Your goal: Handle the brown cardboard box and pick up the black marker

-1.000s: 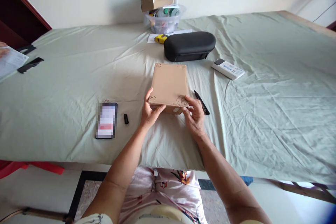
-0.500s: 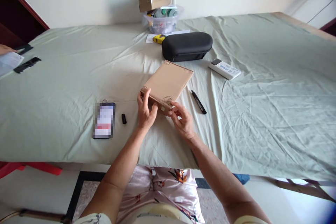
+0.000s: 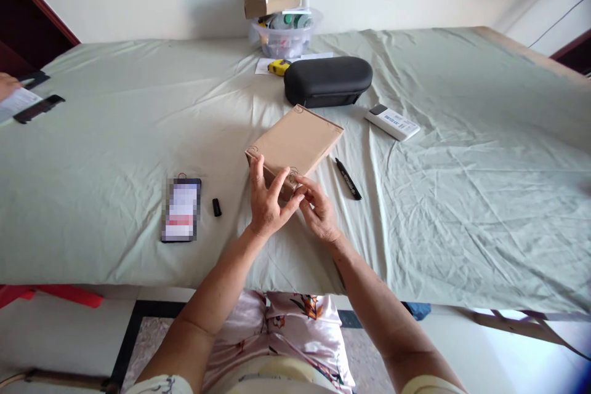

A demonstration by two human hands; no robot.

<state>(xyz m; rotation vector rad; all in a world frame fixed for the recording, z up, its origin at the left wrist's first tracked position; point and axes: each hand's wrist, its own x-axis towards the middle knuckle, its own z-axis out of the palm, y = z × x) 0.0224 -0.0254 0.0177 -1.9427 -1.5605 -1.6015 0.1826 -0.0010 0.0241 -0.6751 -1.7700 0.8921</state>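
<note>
Both hands are on the flat cardboard box [image 3: 295, 141] just above the middle of the frame, and the step in hand looks like turning or handling it on the table [image 3: 462, 197]. The left hand [image 3: 266, 204] has its thumb up against the near left corner and its fingers wrapped on the near edge; the right hand [image 3: 319, 212] pinches the near right corner with its fingertips. So both are grasping the box, neither clenched on anything else. The box sits askew, its far corner pointing toward the black case [image 3: 327, 81] at upper centre, near edge lifted a little, it seems. It is plain brown, shallow, with small pen scrolls drawn at its corners. A black marker [image 3: 348, 178] lies just right of it, uncapped by the look of it; its cap [image 3: 217, 207] lies to the left, beside the phone [image 3: 181, 209]. My read: any further handling needs a firm two-sided hold, since only the corners are gripped.
</note>
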